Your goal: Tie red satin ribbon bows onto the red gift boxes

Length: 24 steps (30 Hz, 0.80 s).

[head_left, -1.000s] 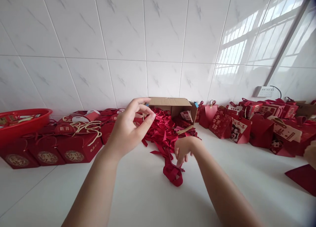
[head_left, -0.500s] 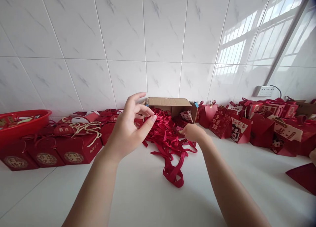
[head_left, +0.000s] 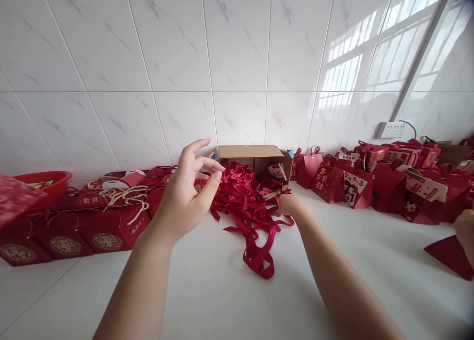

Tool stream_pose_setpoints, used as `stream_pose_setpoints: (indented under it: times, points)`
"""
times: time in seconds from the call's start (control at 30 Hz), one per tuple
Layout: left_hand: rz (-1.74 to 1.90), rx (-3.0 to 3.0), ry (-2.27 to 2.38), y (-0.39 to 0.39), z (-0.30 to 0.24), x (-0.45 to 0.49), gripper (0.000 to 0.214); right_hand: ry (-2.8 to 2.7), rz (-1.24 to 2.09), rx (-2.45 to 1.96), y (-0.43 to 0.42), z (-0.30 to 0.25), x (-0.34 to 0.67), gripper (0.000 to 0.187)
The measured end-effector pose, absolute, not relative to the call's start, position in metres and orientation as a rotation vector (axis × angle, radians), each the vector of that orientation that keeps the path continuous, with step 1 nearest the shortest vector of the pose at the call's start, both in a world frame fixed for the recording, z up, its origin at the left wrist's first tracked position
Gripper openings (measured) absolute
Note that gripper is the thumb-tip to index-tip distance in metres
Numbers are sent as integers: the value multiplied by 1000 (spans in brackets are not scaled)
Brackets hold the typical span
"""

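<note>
My left hand [head_left: 185, 192] is raised above the white surface with its fingers apart and nothing in them, just left of a heap of red ribbons [head_left: 244, 202]. The ribbons spill out of a cardboard box [head_left: 252, 153] lying on its side against the wall. My right hand [head_left: 289, 204] is closed, knuckles towards me, at the right side of the heap by a tan flap [head_left: 274, 193]. What its fingers hold is hidden. A looped ribbon end [head_left: 261, 261] lies nearest to me.
Red gift boxes [head_left: 107, 226] with gold rope handles [head_left: 126, 197] line the wall on the left, beside a red basin [head_left: 52, 182]. Red gift bags [head_left: 355, 187] fill the right. A flat red sheet [head_left: 450, 253] and what looks like another person's hand [head_left: 465, 231] sit far right.
My right hand left the looped ribbon end near me and moved up into the heap by the box, closing there. My left hand stayed almost still. The view shifted slightly.
</note>
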State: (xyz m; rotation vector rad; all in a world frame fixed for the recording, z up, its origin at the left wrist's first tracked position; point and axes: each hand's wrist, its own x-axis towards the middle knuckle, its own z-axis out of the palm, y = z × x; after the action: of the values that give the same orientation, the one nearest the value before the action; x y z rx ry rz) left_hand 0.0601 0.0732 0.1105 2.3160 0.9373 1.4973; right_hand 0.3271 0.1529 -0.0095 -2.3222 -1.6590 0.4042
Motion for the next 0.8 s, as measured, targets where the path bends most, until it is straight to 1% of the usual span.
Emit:
stream_pose_setpoints:
  times: [0.13, 0.27, 0.47, 0.63, 0.8]
  points:
    - [1509, 2307, 939, 73, 111, 60, 52, -1583, 522, -2503, 159, -27, 338, 32]
    - [1512, 2308, 952, 70, 112, 60, 52, -1561, 516, -2515, 161, -36, 346, 31]
    - [1527, 2294, 963, 69, 114, 60, 51, -1526, 473, -2373, 160, -26, 352, 27]
    - [1539, 2285, 996, 70, 115, 58, 48, -1393, 360, -2231, 160, -14, 362, 19]
    - [1536, 2279, 1003, 70, 115, 55, 47, -1126, 206, -2127, 158, -41, 375, 28]
